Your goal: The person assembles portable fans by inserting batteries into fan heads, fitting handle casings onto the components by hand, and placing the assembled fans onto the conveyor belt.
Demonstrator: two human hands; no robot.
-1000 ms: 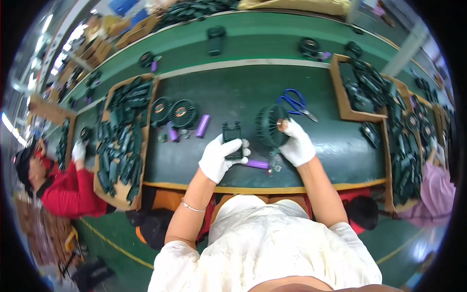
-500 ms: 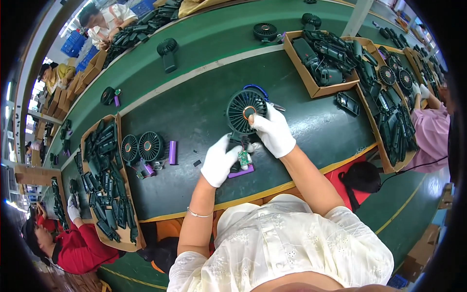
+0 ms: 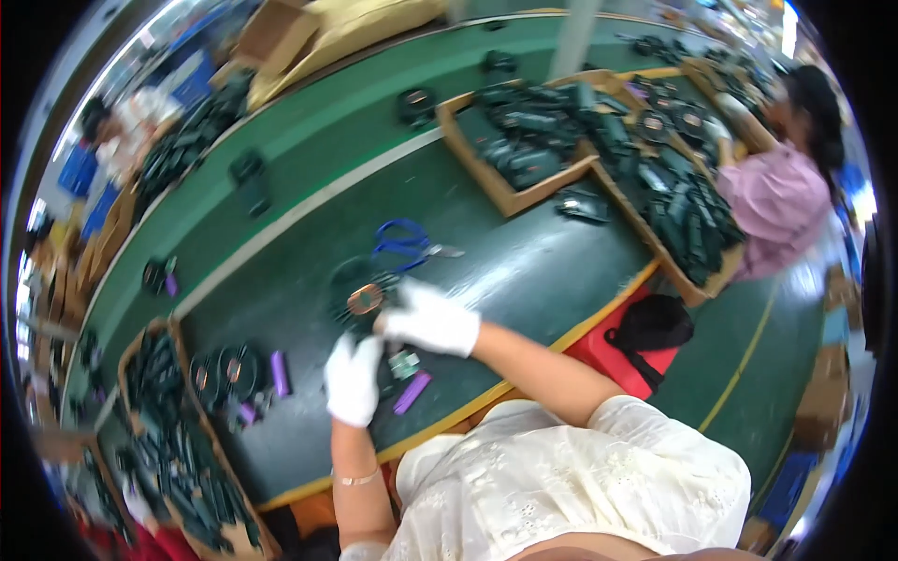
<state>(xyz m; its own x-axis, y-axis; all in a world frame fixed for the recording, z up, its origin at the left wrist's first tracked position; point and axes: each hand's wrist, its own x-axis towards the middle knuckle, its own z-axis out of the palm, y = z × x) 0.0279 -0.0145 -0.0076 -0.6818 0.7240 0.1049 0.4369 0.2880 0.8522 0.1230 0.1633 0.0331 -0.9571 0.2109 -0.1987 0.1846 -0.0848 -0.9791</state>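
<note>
Both my hands wear white gloves, and the picture is smeared by motion. My right hand (image 3: 432, 321) is closed on the right side of a dark round fan head (image 3: 348, 285) with a copper-coloured centre. At its lower edge my left hand (image 3: 354, 381) has its fingers bent and pressed in, closed on the fan's lower part; the exact grip is blurred. A small green circuit board (image 3: 404, 365) shows just below my right hand. Beside it lies a purple cylindrical battery cell (image 3: 412, 393). Blue-handled scissors (image 3: 402, 241) lie beyond the fan head.
Left on the green table are two fan heads (image 3: 224, 372) and another purple cell (image 3: 280, 374). Cardboard boxes of dark casings stand at the left (image 3: 251, 486) and far right (image 3: 513, 201). A co-worker in pink (image 3: 772, 201) sits at the right. Fans rest on the far green strip (image 3: 251, 182).
The whole view has swung to the right. My hands and the fan head now sit lower against the table, and the scissors, partly hidden behind the fan before, show fully.
</note>
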